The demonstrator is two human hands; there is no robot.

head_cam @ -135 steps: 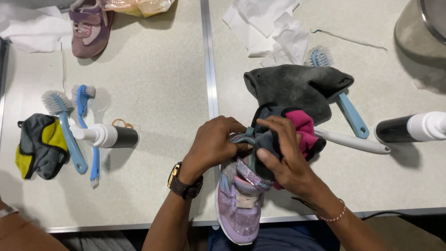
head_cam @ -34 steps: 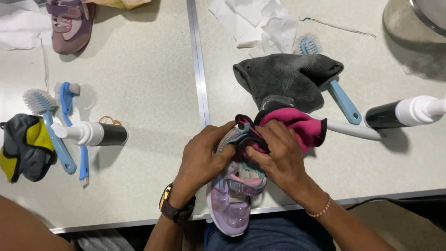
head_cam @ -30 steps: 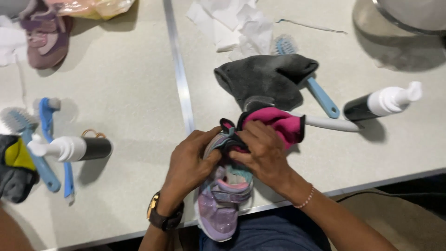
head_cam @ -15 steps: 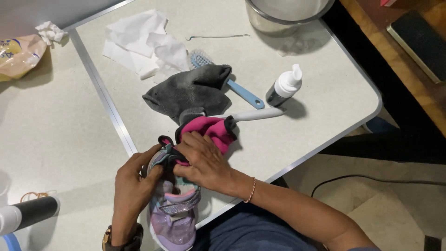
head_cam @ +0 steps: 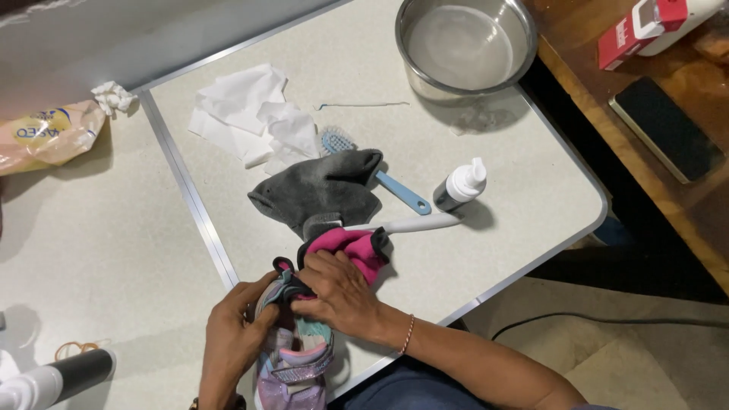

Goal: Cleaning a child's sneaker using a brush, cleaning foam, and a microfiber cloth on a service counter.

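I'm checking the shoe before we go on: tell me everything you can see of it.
The shoe is a small child's trainer, lilac with teal and pink trim and a shiny strap across the top. It lies toe toward the person at the table's near edge, overhanging it. The left hand steadies its side; the right hand presses a pink and grey cloth at its opening. Its sole is hidden.

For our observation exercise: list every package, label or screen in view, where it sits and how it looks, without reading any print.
Plastic bag: far left table edge, crumpled, tan with a yellow patch.
Box: wooden top, upper right, red and white.
Phone: wooden top, right, flat dark rectangle, screen off.
Pump bottle: centre of the table, dark body, white top.
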